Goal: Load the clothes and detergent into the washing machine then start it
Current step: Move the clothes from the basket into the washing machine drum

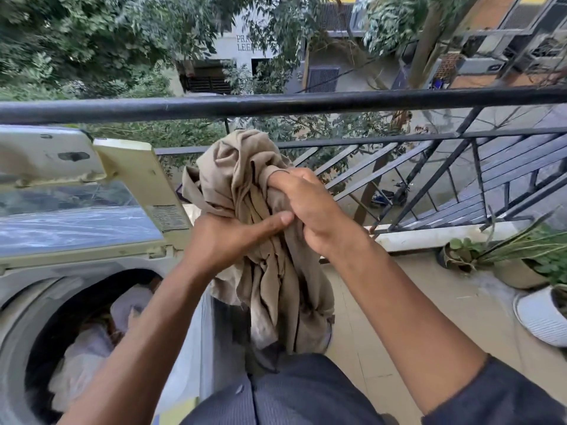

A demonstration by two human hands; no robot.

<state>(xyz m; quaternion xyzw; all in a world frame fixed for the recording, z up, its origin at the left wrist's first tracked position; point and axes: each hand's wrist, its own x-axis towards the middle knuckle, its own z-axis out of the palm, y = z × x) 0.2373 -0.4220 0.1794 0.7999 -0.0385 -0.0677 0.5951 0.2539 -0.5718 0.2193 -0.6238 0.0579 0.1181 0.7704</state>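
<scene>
Bunching the beige garment (270, 240) tighter before swinging it left would serve best, I reckon, since its loose tail hangs low by the person's lap and could catch on the washing machine (33, 289) rim instead of dropping into the open drum (92, 326), where pale clothes already lie. The left hand (233, 240) is wrapped round the middle of the bundle with its thumb laid flat across the cloth, and the right hand (310, 207) has its fingers curled tight into the upper folds. Both grip the garment, held up in front of the balcony railing (337, 101), just right of the machine's raised lid (76, 216).
</scene>
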